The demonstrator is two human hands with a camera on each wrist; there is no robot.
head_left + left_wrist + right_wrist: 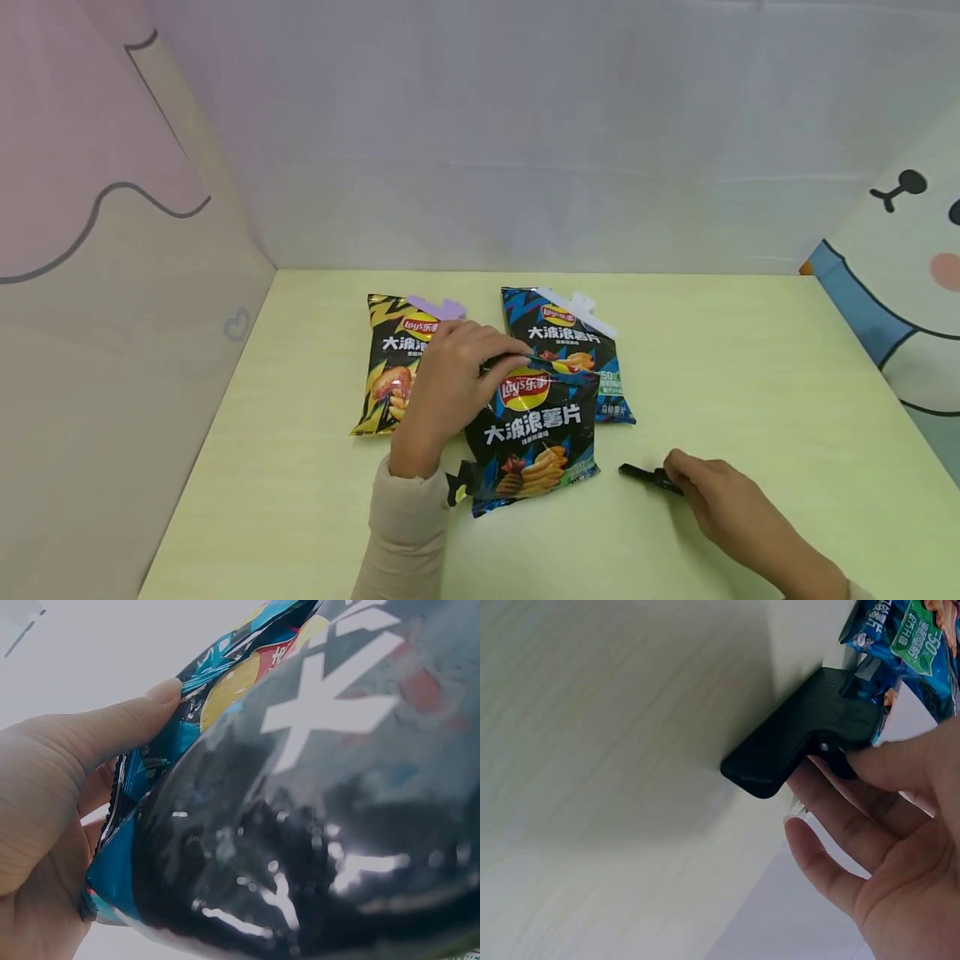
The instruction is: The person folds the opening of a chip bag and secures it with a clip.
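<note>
Farthest left of the fingers lies the yellow bag (390,367), flat on the table (750,375), with a purple clip (437,307) across its top edge just above the knuckles. The left hand (448,385) reaches over it, and its thumb and fingers (127,720) are curled round the top corner of the black bag (534,442), pinching the folded edge; the wrist view shows the thumb lying along the foil. That bag hangs tilted below the fingertips, its lower edge touching the table. Just beyond those fingertips, behind the black bag, lies the blue bag (581,346), closed by a white clip (581,312). To the right, well apart from the left hand, the right hand (712,492) rests on the table, its fingertips (885,761) gripping one end of a black clip (647,477). The clip's free end points away from the fingers toward the black bag. Whether the clip's mouth is apart cannot be told.
</note>
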